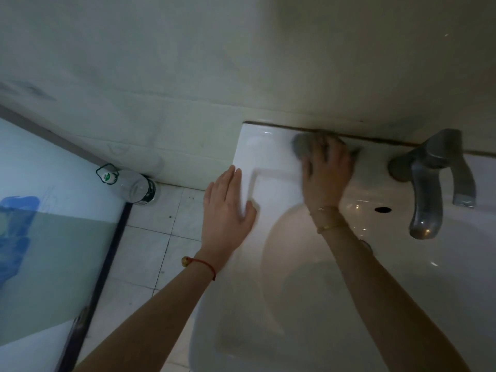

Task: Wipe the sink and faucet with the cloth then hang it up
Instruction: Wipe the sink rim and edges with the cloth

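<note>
At the back left corner of the white ceramic sink (268, 157), seen from the head camera, the right hand (326, 173) pressed a grey cloth (303, 145) flat against the rear ledge, just beside the dark seam where the sink met the pale tiled wall (188, 76). Its fingers lay spread over the cloth rather than curled round it, so the grip was a released, flat-palmed press; the cloth and hand were blurred. The left hand (228, 202) rested flat with straight fingers on the sink's left rim, holding nothing, apparently bracing. The dull grey metal faucet (434, 183) stood at the rear edge to the right of the cloth, apart from it and seemingly untouched.

On the tiled floor (166, 237), near the wall corner, stood a clear plastic bottle with a green label (128, 185), beside a frosted glass panel (53, 210).

Judging from this, only the ledge was being wiped; basin and faucet remained. With the cloth merely pressed, not grasped, it could slip from under the palm and slide off the left edge or into the basin. A wide sweep rightward could knock the faucet lever and start water.
</note>
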Available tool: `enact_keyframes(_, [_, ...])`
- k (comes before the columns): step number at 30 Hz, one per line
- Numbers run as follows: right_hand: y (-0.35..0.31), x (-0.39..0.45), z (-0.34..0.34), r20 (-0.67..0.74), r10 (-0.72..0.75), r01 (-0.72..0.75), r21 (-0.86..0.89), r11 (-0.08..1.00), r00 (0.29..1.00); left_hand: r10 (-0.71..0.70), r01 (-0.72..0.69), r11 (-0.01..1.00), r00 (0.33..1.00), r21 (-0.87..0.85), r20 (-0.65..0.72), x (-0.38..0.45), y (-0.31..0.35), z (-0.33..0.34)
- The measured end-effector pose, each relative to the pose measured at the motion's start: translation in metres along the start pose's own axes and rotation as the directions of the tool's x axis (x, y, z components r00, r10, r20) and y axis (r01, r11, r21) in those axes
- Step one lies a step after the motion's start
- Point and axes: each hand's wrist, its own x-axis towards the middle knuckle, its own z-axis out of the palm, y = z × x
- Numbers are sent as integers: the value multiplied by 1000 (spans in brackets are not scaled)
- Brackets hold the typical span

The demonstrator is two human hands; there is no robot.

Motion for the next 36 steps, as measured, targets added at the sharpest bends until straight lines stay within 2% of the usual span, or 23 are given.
enact_keyframes(1, [-24, 4, 7, 33, -153, 152, 33, 988, 988, 3, -3, 1000, 1000, 5, -6, 0, 0, 1])
enact_keyframes(3, [-57, 7, 13, 67, -413, 406, 98, 909, 908, 6, -6, 1000, 1000, 14, -24, 0, -2, 2])
enact_keyframes(6, [-44, 12, 4, 107, -534, 516, 158, 842, 839, 16, -16, 1000, 999, 21, -41, 0, -5, 2])
enact_keyframes(8, [-3, 9, -2, 91, -468, 453, 147, 879, 879, 21, -20, 999, 999, 25, -40, 1, -5, 2])
enact_keyframes(11, [58, -2, -14, 28, -226, 222, 108, 969, 974, 17, -16, 1000, 1000, 27, -25, 0, -5, 2])
enact_keyframes(13, [61, -6, -12, -32, -49, 51, 63, 997, 998, 16, -15, 999, 999, 38, -30, 0, -3, 2])
enact_keyframes(15, [34, -2, -5, -80, 83, -81, 31, 996, 993, 21, -19, 999, 999, 40, -32, 0, -3, 2])
enact_keyframes(16, [17, 1, -1, -74, 74, -72, 26, 997, 995, 22, -21, 999, 999, 39, -30, 0, -3, 2])
enact_keyframes(19, [-26, 3, 8, 39, -150, 146, 94, 985, 988, 20, -19, 999, 999, 48, -33, 1, -5, 2])
enact_keyframes(21, [-40, -3, 10, 21, -236, 231, 124, 965, 972, 11, -9, 999, 1000, 46, -25, 1, -4, 1])
enact_keyframes(27, [-26, -29, 0, 5, -411, 409, 80, 909, 912, 14, -13, 999, 1000, 33, -7, 0, -3, -1])
enact_keyframes(30, [-33, -60, -16, 88, -360, 345, 150, 927, 929, 10, -9, 999, 1000, 33, -2, 0, -4, -2])
enact_keyframes(32, [-29, -84, -31, 164, -284, 241, 240, 940, 945, 18, -19, 999, 1000, 46, 14, -1, -4, -3])
enact_keyframes(36, [11, -134, -73, 317, 30, -166, 410, 897, 948, 63, -67, 995, 996, 71, 54, -9, 1, -12])
